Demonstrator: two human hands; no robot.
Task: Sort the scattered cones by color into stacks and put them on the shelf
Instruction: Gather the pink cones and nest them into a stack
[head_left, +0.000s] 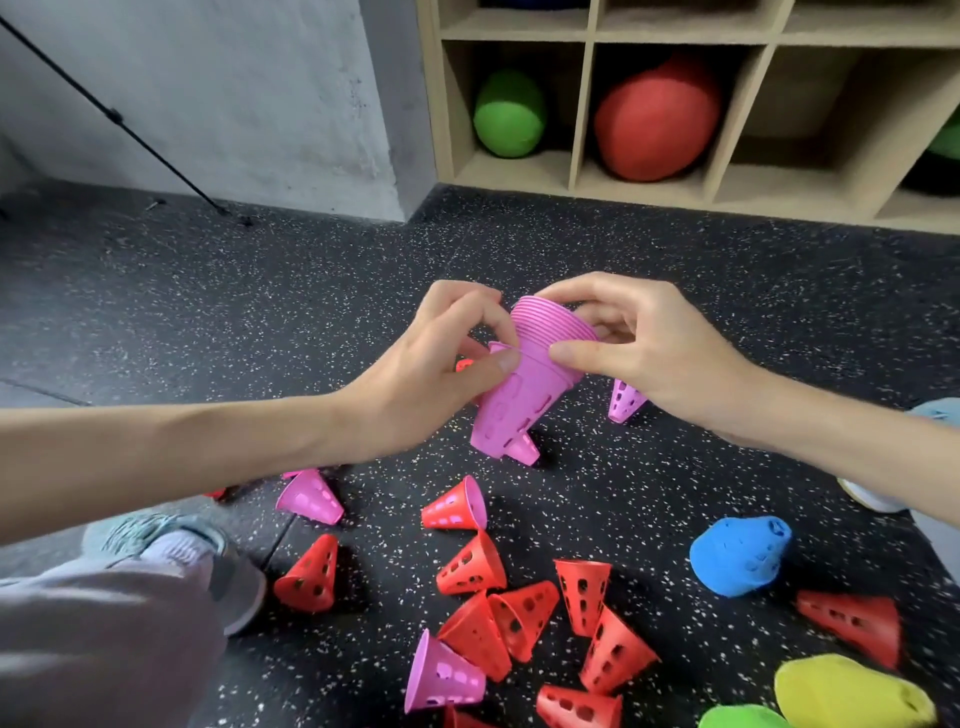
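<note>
Centre of the frame: two bare hands raised over a black speckled floor (260, 312), sharing a stack of pink cones (524, 379). Left hand (426, 384) coming in from the left edge, fingers curled round the stack's side, thumb pressed on the rims. Right hand (639, 348) coming in from the right edge, thumb and fingertips pinching the ring of nested rims at the stack's wide end. Stack tilted, wide end toward the upper right, narrow tip pointing down and left, just above the floor. Below the tip, a single pink cone (524, 449) partly hidden behind it. Right of centre, another pink cone (626, 402) half covered by the right wrist. Lower left of centre, a pink cone on its side (311, 499); bottom centre, one more pink cone (441, 675). Lower centre, a scatter of red cones (519, 613) lying on their sides, some touching or overlapping. Lower right, a blue stack (743, 556), a lone red cone (852, 623), a yellow stack (852, 691) and part of a green stack (743, 719) at the bottom edge. Upper right, a pale wooden cubby shelf (582, 104) standing on the floor, with a green ball (506, 117) and a red ball (654, 119) in neighbouring lower compartments. Upper left, a grey wall (234, 78) crossed by a thin black tripod leg (130, 130). Lower left, a grey shoe (208, 556) and a pale trouser leg (93, 639).
</note>
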